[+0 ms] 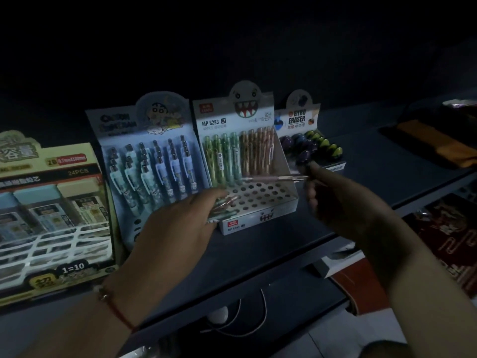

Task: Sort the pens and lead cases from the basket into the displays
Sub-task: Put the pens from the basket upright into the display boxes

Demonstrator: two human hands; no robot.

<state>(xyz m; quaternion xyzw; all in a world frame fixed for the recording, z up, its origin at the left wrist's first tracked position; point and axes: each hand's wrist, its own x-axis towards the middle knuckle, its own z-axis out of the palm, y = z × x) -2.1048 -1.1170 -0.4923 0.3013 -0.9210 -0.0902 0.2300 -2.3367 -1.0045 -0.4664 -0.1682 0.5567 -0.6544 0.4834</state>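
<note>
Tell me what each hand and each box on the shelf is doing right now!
Left hand: grips a bundle of pens.
Right hand: pinches one pink pen, held level over the holes.
MP 8283 display: back rows filled, front holes empty.
Cartoon pen display: pens standing upright.
Gyro eraser display: full.

Hands: two are seen, a left hand and a right hand.
Display boxes on the shelf: four are counted: lead cases, cartoon pens, MP 8283 pens, gyro erasers.
Pen held singly: one.
Pens bundled in the left hand: several, number unclear.
Bracelet: one.
</note>
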